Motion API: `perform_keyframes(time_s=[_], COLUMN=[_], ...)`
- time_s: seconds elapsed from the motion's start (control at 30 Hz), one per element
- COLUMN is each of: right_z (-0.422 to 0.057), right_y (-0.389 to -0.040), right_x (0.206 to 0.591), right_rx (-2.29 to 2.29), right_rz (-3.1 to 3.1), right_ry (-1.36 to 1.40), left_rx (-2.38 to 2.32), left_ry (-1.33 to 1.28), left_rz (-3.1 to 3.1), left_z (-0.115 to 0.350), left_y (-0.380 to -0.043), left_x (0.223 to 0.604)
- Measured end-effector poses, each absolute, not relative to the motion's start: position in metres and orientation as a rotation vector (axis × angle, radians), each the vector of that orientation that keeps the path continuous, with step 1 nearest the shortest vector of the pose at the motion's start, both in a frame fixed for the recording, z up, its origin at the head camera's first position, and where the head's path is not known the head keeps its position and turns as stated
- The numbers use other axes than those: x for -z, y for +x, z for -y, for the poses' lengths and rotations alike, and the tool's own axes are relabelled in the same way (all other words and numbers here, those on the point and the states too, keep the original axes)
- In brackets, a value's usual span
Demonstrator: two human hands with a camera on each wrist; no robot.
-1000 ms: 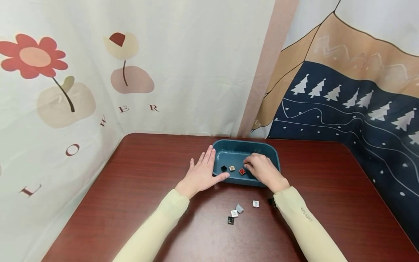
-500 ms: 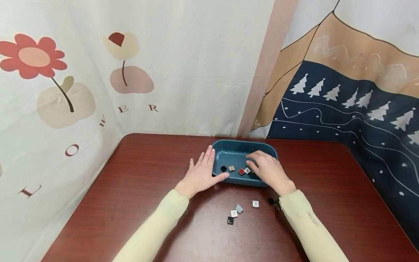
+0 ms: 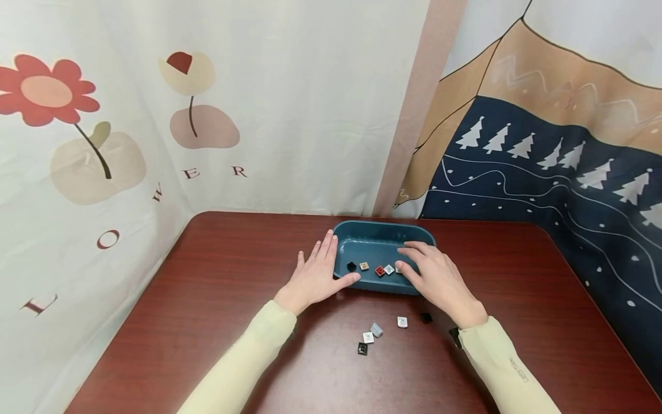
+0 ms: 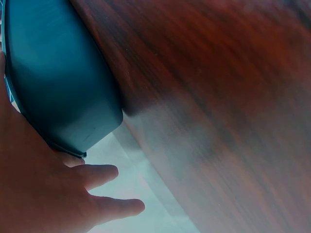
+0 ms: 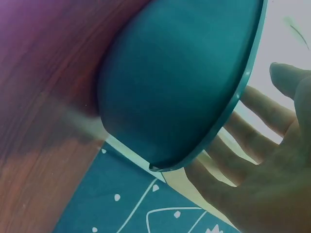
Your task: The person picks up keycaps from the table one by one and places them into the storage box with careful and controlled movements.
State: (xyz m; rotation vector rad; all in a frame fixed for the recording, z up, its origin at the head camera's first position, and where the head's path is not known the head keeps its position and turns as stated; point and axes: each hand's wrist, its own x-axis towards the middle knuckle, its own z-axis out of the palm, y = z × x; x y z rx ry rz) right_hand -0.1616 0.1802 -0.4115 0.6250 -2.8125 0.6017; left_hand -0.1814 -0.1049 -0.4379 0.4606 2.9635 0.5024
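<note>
A dark teal plastic bin [image 3: 383, 286] stands toward the table's far edge. My left hand [image 3: 316, 275] rests at its left end, fingers straight along the rim and thumb across the front corner. Over the bin's right end is my right hand [image 3: 439, 280], thumb and fingers spread apart, nothing between them. Along the bin's floor lie small square keycaps: a black one [image 3: 351, 267], a beige one [image 3: 364, 266], a red one [image 3: 380, 271] and a white one [image 3: 389, 269]. Another pale keycap is partly hidden by the right thumb. The right wrist view shows the bin's outer wall [image 5: 170, 82] beside the spread fingers.
In front of the bin, several more keycaps lie on the brown table [image 3: 248, 253]: a white one [image 3: 402, 322], a grey one [image 3: 376, 330], another white one [image 3: 368, 337], and a black one [image 3: 362, 348]. A dark piece [image 3: 426, 318] lies near the right wrist. Printed curtains [image 3: 310, 115] hang behind.
My right hand has drawn back to the right and its fingers have spread. A white keycap and part of a pale one now show beside the red one. The left hand stays put.
</note>
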Motion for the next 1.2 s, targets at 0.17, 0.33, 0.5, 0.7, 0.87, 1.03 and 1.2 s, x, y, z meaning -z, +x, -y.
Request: perform_keyframes(time_s=[0.17, 0.33, 0.5, 0.7, 0.87, 1.03, 1.2], right_z=[-0.183, -0.188, -0.194, -0.202, -0.21, -0.216, -0.222], right_y=[-0.152, -0.142, -0.132, -0.122, -0.114, -0.106, -0.099], right_x=[0.413, 0.415, 0.419, 0.422, 0.424, 0.425, 0.426], right_rx=[-0.591, -0.58, -0.556, -0.518, -0.507, -0.504, -0.483], right_rz=[2.781, 2.775, 2.749, 2.721, 2.721, 2.714, 2.698], right_ry=[0.653, 0.665, 0.698, 0.734, 0.783, 0.862, 0.954], left_rx=[-0.509, -0.494, -0.471, -0.483, -0.474, -0.477, -0.483], left_ry=[0.458, 0.458, 0.459, 0.463, 0.465, 0.47, 0.473], left_rz=[-2.961, -2.963, -2.965, -2.957, -2.963, -2.96, -2.96], left_z=[0.104, 0.104, 0.105, 0.105, 0.105, 0.105, 0.105], left_y=[-0.182, -0.182, -0.182, -0.182, -0.182, -0.181, -0.181], left_x=[0.438, 0.437, 0.436, 0.436, 0.437, 0.437, 0.437])
